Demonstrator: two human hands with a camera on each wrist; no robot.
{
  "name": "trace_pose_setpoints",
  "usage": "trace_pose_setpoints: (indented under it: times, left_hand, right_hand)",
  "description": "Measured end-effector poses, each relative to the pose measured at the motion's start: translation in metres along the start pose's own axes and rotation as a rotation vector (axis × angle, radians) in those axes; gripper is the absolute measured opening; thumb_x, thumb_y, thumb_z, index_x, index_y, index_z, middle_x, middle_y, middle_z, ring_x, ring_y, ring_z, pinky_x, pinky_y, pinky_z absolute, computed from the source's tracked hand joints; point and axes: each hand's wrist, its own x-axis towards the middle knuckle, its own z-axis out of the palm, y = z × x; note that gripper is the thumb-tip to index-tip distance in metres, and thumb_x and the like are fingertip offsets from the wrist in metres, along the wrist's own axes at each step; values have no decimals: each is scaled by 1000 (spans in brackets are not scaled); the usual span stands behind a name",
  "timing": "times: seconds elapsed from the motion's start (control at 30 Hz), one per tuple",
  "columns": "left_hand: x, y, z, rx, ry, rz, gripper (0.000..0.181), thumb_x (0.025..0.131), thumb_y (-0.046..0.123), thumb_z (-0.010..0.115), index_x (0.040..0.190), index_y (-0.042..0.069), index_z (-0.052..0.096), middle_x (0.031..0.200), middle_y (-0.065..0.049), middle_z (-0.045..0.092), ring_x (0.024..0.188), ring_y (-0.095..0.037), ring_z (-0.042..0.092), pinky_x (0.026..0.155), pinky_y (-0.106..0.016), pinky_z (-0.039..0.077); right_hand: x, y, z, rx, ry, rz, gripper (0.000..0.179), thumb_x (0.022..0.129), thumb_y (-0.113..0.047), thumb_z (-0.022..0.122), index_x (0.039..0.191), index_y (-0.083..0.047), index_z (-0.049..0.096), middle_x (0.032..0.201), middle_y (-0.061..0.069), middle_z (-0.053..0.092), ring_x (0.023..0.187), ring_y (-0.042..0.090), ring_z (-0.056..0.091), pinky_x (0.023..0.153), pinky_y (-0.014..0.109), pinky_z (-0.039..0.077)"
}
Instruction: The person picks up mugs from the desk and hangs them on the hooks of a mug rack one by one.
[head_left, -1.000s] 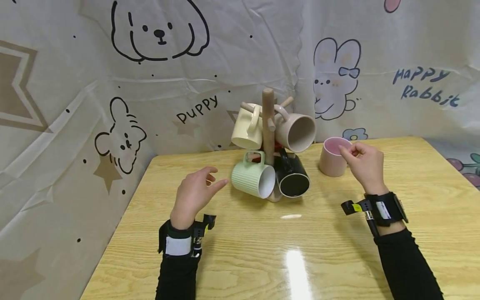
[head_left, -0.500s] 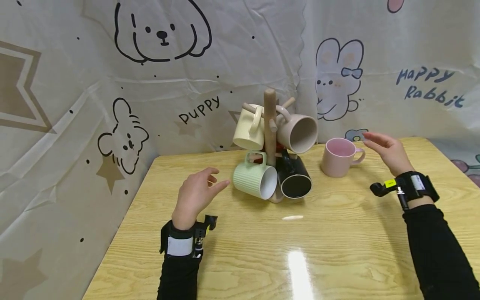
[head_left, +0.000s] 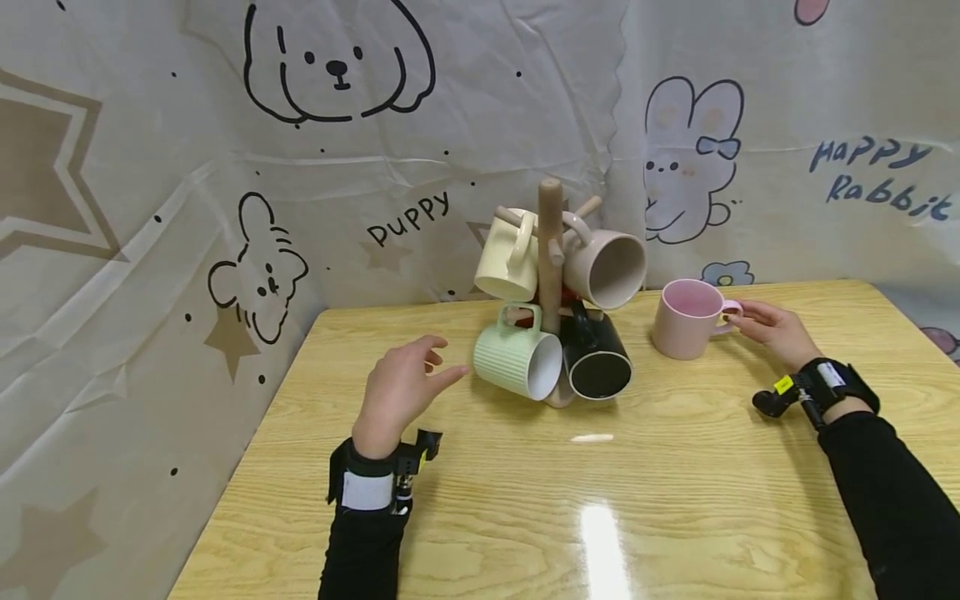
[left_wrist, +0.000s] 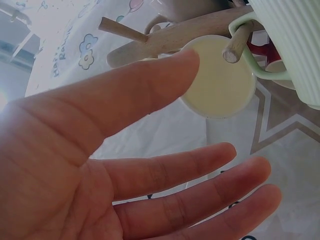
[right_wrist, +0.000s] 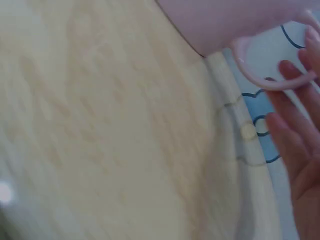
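Note:
A pink mug (head_left: 684, 321) stands upright at the right of the table, its handle facing right. My right hand (head_left: 780, 333) is at that handle; in the right wrist view the fingers (right_wrist: 295, 110) reach about the handle (right_wrist: 272, 82), loosely extended, without a closed grip. My left hand (head_left: 397, 392) hovers left of a wooden mug tree (head_left: 551, 250), its fingers (left_wrist: 170, 175) apart and nothing between them. On the tree hang a pale green ribbed mug (head_left: 513, 358), a cream mug (head_left: 504, 258), a beige mug (head_left: 603, 267) and a black mug (head_left: 596, 354). The green mug is nearest the left hand.
The wooden table (head_left: 495, 508) reaches back to a printed cloth (head_left: 375, 167) with cartoon animals behind and at the left. Something red shows partly behind the mug tree. A light streak reflects on the table front.
My right hand withdrew from over the pink mug to its right, then lowered to the handle. My left hand stays about where it was. The head view shifts slightly.

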Motion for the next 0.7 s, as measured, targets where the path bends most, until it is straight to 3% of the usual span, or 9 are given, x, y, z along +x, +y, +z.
trace_pose_setpoints:
  times: [0.13, 0.27, 0.33, 0.4, 0.5, 0.7]
  left_hand:
    - [1, 0, 0, 6, 0, 4, 49, 83, 37, 66, 120, 5, 58, 107, -11, 67, 98, -27, 63, 76, -41, 51]
    - [0, -1, 0, -2, -2, -1, 50, 83, 38, 65, 121, 5, 57, 109, -11, 66, 99, -27, 62, 78, -41, 51]
    - [-1, -1, -1, -3, 2, -4, 50, 83, 38, 65, 121, 5, 57, 109, -11, 66, 99, -27, 62, 78, -41, 51]
    - [-1, -2, -2, -3, 7, -6, 50, 84, 38, 65, 121, 5, 57, 108, -12, 67, 99, -27, 62, 77, -41, 51]
    - [-2, -4, -3, 0, 16, -8, 49, 84, 38, 65, 120, 6, 58, 106, -12, 67, 98, -27, 63, 77, -41, 51]
    - [-3, -5, -6, -2, 24, -5, 50, 84, 40, 64, 120, 6, 58, 105, -13, 67, 96, -27, 63, 76, -41, 51]
  right_hand:
    - [-2, 3, 7, 36, 85, -38, 27, 92, -32, 53, 114, -20, 61, 91, -34, 58, 90, -18, 50, 72, 2, 43]
    - [-7, 2, 9, 72, 103, -32, 18, 91, -33, 54, 104, -28, 65, 87, -32, 62, 85, -14, 54, 70, 4, 45]
    - [-10, 0, 10, 185, 108, -37, 14, 91, -27, 56, 98, -32, 68, 85, -27, 65, 80, -10, 57, 68, 5, 47]
    - [-13, -5, 10, 227, 132, -53, 15, 90, -24, 57, 93, -34, 68, 83, -25, 67, 78, -8, 59, 67, 6, 48]
    - [-21, -20, 8, 371, 163, -117, 18, 90, -15, 58, 94, -26, 71, 83, -18, 70, 79, -6, 62, 66, 7, 48]
    - [-43, -65, 4, 507, 266, -219, 18, 86, -11, 61, 101, -11, 71, 85, -9, 72, 82, 0, 64, 69, 9, 49]
